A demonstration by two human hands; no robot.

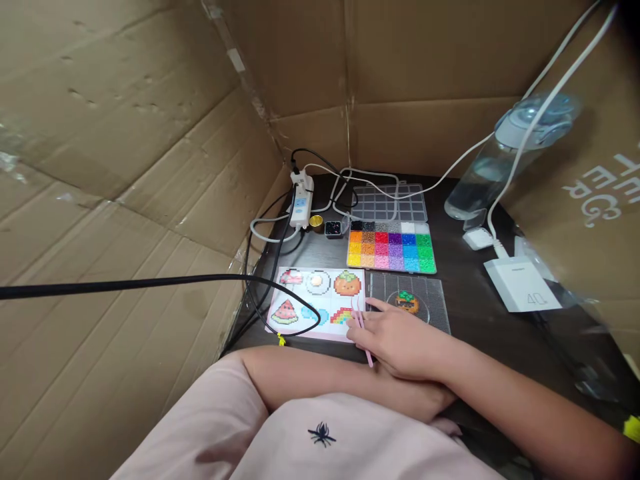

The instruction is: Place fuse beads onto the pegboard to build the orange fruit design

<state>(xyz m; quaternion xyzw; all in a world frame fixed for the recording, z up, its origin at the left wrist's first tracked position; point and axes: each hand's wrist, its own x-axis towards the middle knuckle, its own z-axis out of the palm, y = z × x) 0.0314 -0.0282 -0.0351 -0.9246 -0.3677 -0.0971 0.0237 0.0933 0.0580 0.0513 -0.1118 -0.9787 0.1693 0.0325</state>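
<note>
Resting near the middle of the dark table (475, 313), the right hand (397, 343) lies palm down w/ fingers half curled. It keeps a loose hold on thin pink plastic tweezers (361, 325). Their tips point far and the back end points near, toward the body. The left forearm (320, 377) goes under the right one and the left hand is hidden there, so I cannot tell if it is open, closed or holding sth.

The right forefinger reaches onto the near-left part of a clear square plastic pegboard (433, 293), which carries a small orange-and-green bead figure (407, 302). Just left of the hand is a white paper pattern sheet w/ fruit pictures (320, 297), and the tweezers lie over its right edge. A loop of black cable (280, 290) rests on the sheet's left part.

Farther away stands an open clear box of sorted coloured beads (391, 252), then a white power strip (301, 203) at far left. At right are a white square charger block (523, 283) and a clear water bottle (495, 167).

Risks, in my judgement:
- The hand is so close to the pegboard that a small push may shake the loose beads off their pegs.
- A pull on the cable loop may drag the sheet.
- The loose hold may let the tweezers slip.
- The bead box has no cover, so a knock from the arm would mix the colours.
</note>
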